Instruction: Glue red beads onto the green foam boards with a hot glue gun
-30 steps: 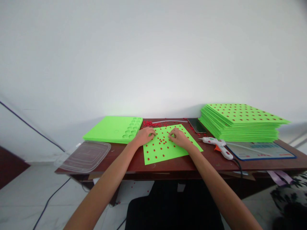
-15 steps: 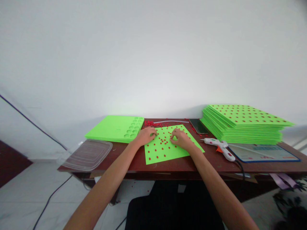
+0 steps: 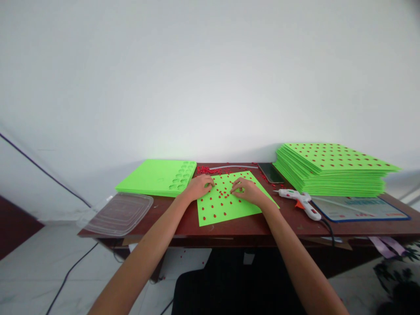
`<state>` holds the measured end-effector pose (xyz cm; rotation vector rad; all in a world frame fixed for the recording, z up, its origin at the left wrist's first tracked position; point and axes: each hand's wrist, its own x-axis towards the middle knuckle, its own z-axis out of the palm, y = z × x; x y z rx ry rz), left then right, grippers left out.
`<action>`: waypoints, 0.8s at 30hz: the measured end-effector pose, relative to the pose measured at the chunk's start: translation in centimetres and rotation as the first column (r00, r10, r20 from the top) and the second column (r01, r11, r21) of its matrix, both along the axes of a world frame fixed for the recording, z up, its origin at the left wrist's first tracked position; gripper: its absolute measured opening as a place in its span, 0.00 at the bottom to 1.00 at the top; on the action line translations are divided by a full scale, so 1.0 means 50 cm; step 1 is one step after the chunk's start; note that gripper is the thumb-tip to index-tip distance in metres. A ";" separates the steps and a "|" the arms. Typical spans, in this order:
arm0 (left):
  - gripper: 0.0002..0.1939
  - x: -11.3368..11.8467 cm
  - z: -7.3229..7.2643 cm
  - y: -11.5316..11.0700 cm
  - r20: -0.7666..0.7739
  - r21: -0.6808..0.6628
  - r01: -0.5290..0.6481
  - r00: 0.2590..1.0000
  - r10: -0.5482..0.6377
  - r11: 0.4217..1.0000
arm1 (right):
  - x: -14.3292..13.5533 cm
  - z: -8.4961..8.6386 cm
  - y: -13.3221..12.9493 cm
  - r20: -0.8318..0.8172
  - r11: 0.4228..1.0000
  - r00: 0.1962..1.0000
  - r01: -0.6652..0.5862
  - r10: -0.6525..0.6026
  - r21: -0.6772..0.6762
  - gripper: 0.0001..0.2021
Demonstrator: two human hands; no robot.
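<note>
A bright green sheet [image 3: 238,211] dotted with small red pieces lies on the table in front of me. Loose red pieces [image 3: 225,193] cluster near its middle, between my hands. My left hand [image 3: 199,186] rests at the sheet's left edge, its fingers curled and thumb against fingertips; whatever it may hold is too small to see. Over the sheet's right half, my right hand [image 3: 246,191] is closed in a pinch just right of the cluster. I cannot make out what is between its fingertips.
A white glue gun [image 3: 303,202] lies right of the sheet, near a blue-edged board [image 3: 361,209]. Behind are a phone [image 3: 271,173] and a tall stack of dotted green sheets [image 3: 337,183]. Plain green sheets [image 3: 147,175], a clear plastic lid [image 3: 121,214] and a red heap [image 3: 205,169] are leftward.
My right hand has shifted slightly left toward the loose red pieces, its fingertips drawing closer together. My left hand stays in about the same place.
</note>
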<state>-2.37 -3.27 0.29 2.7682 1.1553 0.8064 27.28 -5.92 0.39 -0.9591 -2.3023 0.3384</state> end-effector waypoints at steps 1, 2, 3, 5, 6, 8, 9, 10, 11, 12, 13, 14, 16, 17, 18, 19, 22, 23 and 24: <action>0.12 0.000 0.000 0.000 -0.001 -0.001 -0.002 1.000 0.002 1.000 | -0.001 -0.001 0.001 -0.002 1.000 1.000 0.003 -0.003 -0.002 0.04; 0.12 0.000 0.000 0.000 -0.003 -0.003 -0.004 1.000 0.004 1.000 | -0.002 -0.001 0.001 -0.006 1.000 1.000 0.007 -0.007 -0.003 0.02; 0.12 0.000 0.000 0.000 -0.006 -0.004 -0.007 1.000 0.007 1.000 | -0.002 -0.001 0.001 -0.009 1.000 1.000 0.013 -0.013 -0.003 0.01; 0.12 0.000 0.001 -0.001 -0.012 -0.007 -0.011 1.000 0.011 1.000 | -0.004 0.001 -0.001 -0.013 1.000 1.000 0.025 -0.025 0.002 0.02; 0.12 0.000 0.002 -0.002 -0.014 -0.008 -0.013 1.000 0.013 1.000 | -0.004 0.002 -0.003 -0.013 1.000 1.000 0.027 -0.027 0.006 0.02; 0.12 0.000 0.002 -0.003 -0.016 -0.007 -0.015 1.000 0.014 1.000 | -0.003 0.005 -0.006 -0.010 1.000 1.000 0.022 -0.022 0.007 0.03; 0.12 0.000 0.002 -0.003 -0.015 -0.006 -0.014 1.000 0.014 1.000 | -0.003 0.006 -0.008 -0.008 1.000 1.000 0.016 -0.016 0.002 0.04; 0.12 0.000 0.002 -0.003 -0.013 -0.005 -0.014 1.000 0.014 1.000 | -0.002 0.006 -0.010 -0.003 1.000 1.000 0.010 -0.010 -0.004 0.04; 0.12 0.000 0.002 -0.003 -0.012 -0.003 -0.014 1.000 0.014 1.000 | -0.002 0.007 -0.011 0.005 1.000 1.000 0.004 -0.004 -0.009 0.05; 0.12 0.000 0.001 -0.002 -0.011 -0.003 -0.014 1.000 0.014 1.000 | -0.002 0.007 -0.011 0.012 1.000 1.000 0.001 0.000 -0.014 0.05; 0.12 0.000 0.001 -0.002 -0.010 -0.003 -0.013 1.000 0.013 1.000 | -0.002 0.007 -0.011 0.019 1.000 1.000 -0.001 0.001 -0.017 0.05; 0.12 -0.001 0.000 -0.001 -0.010 -0.004 -0.011 1.000 0.011 1.000 | -0.003 0.007 -0.011 0.024 1.000 1.000 -0.002 0.002 -0.018 0.05; 0.12 -0.001 -0.001 0.001 -0.009 -0.007 -0.007 1.000 0.007 1.000 | -0.006 0.008 -0.011 0.028 1.000 1.000 -0.001 0.002 -0.023 0.04; 0.12 -0.001 -0.001 0.001 -0.009 -0.009 -0.006 1.000 0.006 1.000 | -0.007 0.011 -0.011 0.025 1.000 1.000 -0.004 0.005 -0.026 0.03; 0.12 -0.001 -0.001 0.002 -0.009 -0.010 -0.007 1.000 0.007 1.000 | -0.009 0.015 -0.012 0.017 1.000 1.000 -0.011 0.012 -0.026 0.03; 0.12 -0.001 -0.001 0.001 -0.011 -0.010 -0.009 1.000 0.009 1.000 | -0.010 0.020 -0.015 0.000 1.000 1.000 -0.020 0.020 -0.022 0.03; 0.12 -0.001 0.002 -0.002 -0.022 -0.005 -0.016 1.000 0.015 1.000 | -0.008 0.041 -0.038 -0.115 0.999 0.993 -0.033 0.034 0.010 0.02; 0.12 -0.001 0.004 -0.004 -0.023 -0.003 -0.017 1.000 0.017 1.000 | -0.005 0.047 -0.053 -0.159 0.999 0.987 -0.028 0.030 0.017 0.02; 0.12 -0.001 0.005 -0.005 -0.020 0.000 -0.017 1.000 0.017 1.000 | -0.002 0.050 -0.070 -0.197 1.000 0.980 -0.020 0.023 0.018 0.02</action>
